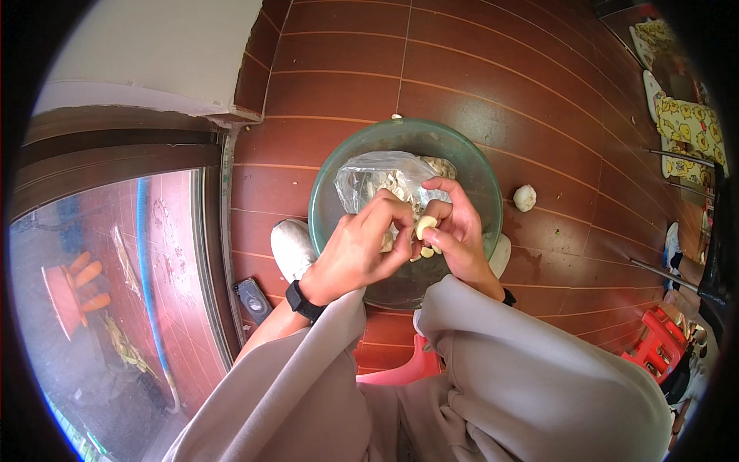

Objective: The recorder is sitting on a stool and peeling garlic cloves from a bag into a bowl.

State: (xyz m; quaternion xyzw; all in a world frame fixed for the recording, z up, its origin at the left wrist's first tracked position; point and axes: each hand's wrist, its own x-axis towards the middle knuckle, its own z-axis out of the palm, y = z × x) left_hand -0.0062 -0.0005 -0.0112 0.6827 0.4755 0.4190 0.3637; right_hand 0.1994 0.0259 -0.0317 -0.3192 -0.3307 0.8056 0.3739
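Both hands meet above a green translucent basin (323, 174) between my feet. In my right hand (462, 235) a pale peeled-looking garlic clove (425, 224) is pinched between thumb and fingers. Just below it, more cloves (427, 252) show near the fingertips; whether that hand holds them I cannot tell. My left hand (363, 250) is closed in a pinch close beside the clove, and its fingers hide whatever they grip. Behind the hands, a clear plastic bag (356, 174) lies in the basin with pale garlic pieces and skins (394, 183).
One whole garlic bulb (525, 198) sits on the red-brown tiled floor (554, 131), right of the basin. A dark phone (252, 300) lies at the left beside a glass door (100, 308). Under me is a pink stool (412, 367); a red stool (657, 343) stands far right.
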